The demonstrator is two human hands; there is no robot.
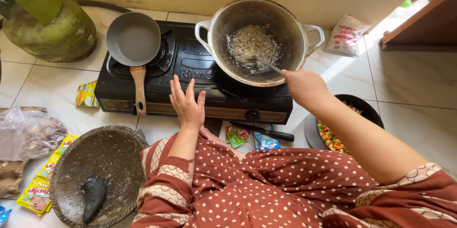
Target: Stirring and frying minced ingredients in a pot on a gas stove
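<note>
Stirring step, judged. Right hand (303,85) grips spoon handle (270,66), tip in chopped mix (252,43) inside wok (259,40) at 1 o'clock on stove (190,61). Left hand (187,104) spread, empty, hovering at stove front edge. Next move calls for steady circular sweep, wok unbraced.

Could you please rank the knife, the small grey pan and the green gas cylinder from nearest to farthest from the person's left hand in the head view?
From the left hand, resting on the stove's front edge:
1. Small grey pan, on the left burner, up and to its left.
2. Knife, on the floor in front of the stove, to its right.
3. Green gas cylinder, far left corner.
</note>
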